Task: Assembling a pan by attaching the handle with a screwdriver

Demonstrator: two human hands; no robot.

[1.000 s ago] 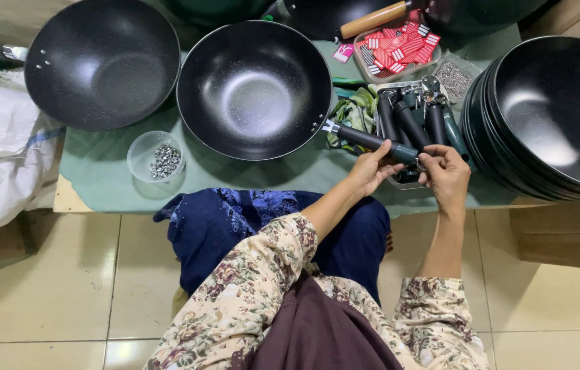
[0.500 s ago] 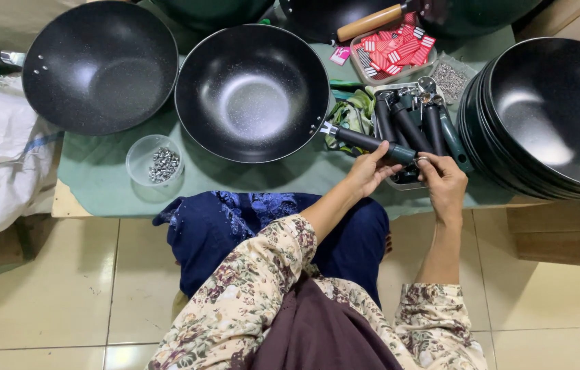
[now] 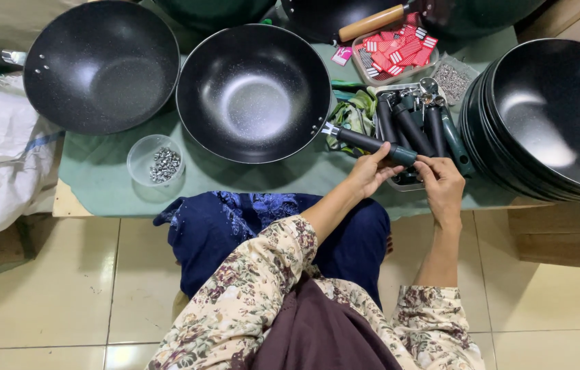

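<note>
A stack of black pans [image 3: 550, 116] sits at the right. The big black pan [image 3: 254, 83] lies on the green table [image 3: 98, 171]. It looks heavy and hard, so its long handle [image 3: 372, 144] is the best place to hold. The left hand [image 3: 369, 171] grips the handle. The right hand [image 3: 441, 181] pinches its end.

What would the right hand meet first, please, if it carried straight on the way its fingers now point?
The right hand points up and slightly left, fingertips at the end of the wok's handle. Just beyond lies the tray of spare black handles, probably met next; depth is unclear.
</note>
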